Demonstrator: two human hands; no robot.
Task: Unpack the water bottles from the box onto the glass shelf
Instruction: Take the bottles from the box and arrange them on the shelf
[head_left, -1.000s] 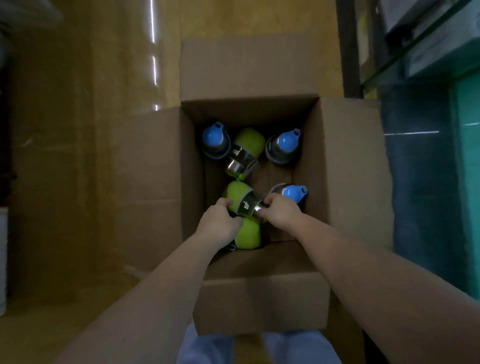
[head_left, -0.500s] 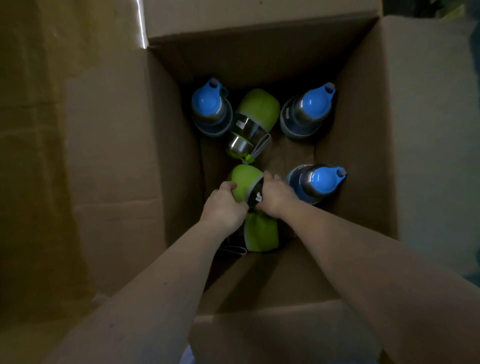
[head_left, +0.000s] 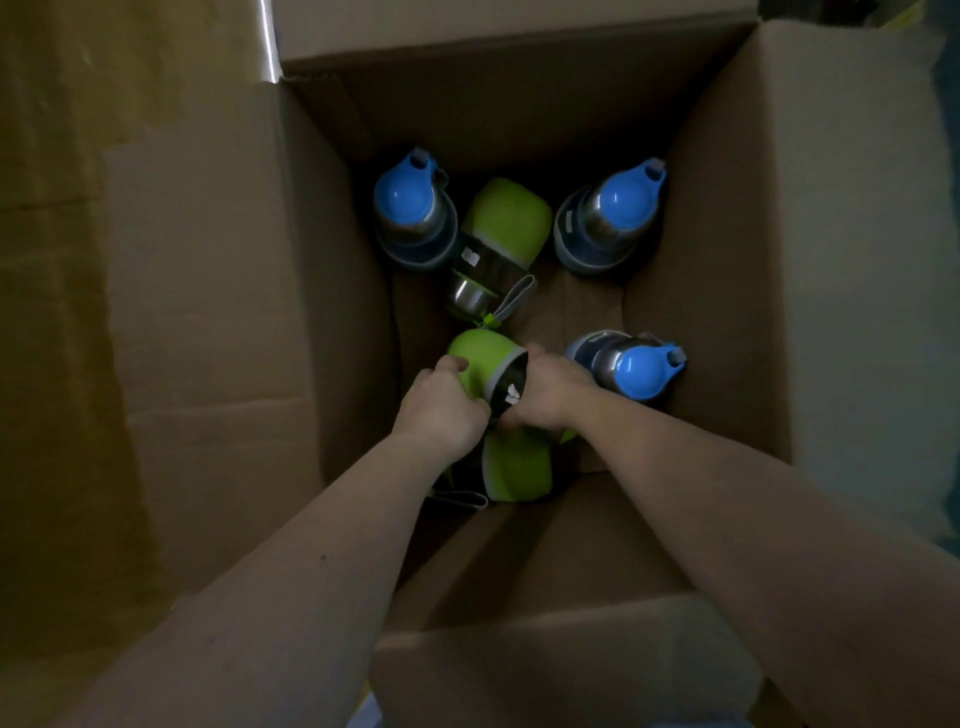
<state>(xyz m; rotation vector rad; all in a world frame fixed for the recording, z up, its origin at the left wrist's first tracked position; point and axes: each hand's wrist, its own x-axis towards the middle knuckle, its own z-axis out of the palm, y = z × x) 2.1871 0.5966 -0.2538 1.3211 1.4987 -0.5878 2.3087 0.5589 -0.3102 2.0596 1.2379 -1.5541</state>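
Deep inside corrugated cardboard box (head_left: 727, 260), left hand (head_left: 441, 405) and right hand (head_left: 545, 395) fingers clamped on rounded lime-green bottle (head_left: 480, 358)

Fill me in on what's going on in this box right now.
A person is reaching into an open cardboard box with both hands. The left hand and right hand together grip a green-sleeved metal water bottle lying near the box's near side. Another green bottle lies tilted in the middle, a third green one sits under the hands, and three blue-capped steel bottles stand upright. None is out yet.
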